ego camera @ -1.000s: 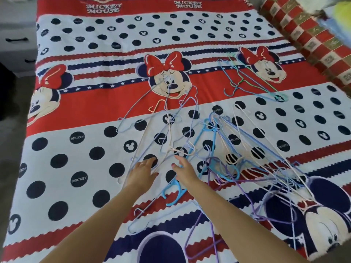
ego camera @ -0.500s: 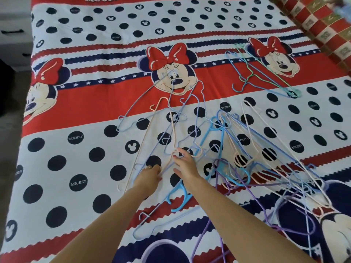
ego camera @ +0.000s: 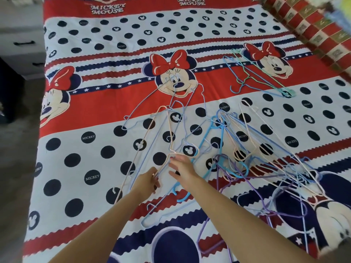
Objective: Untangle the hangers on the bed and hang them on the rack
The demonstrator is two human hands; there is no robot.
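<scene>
Bedding printed with cartoon mice, dots and red zigzag stripes covers the bed [ego camera: 79, 162], which fills nearly the whole view. Nearest, two bare forearms reach forward over it. The left hand [ego camera: 147, 182] has its fingers curled, its grip seemingly pinching the lower bar of a peach hanger [ego camera: 146, 137], probably to lift that one clear. The right hand [ego camera: 182, 167] is spread wide, holding nothing, fingertips at the peach hanger's hook as if to free it from its neighbours. Just right of both hands lies the tangled pile of hangers [ego camera: 266, 162], blue, purple, white and peach wires crossing each other. Farther off, well apart, a smaller cluster of hangers [ego camera: 254, 76] rests on the red stripe. Beyond the bed's left edge stands a grey drawer unit [ego camera: 20, 44]; a red checked cushion [ego camera: 311, 25] lies far right. No rack is visible.
</scene>
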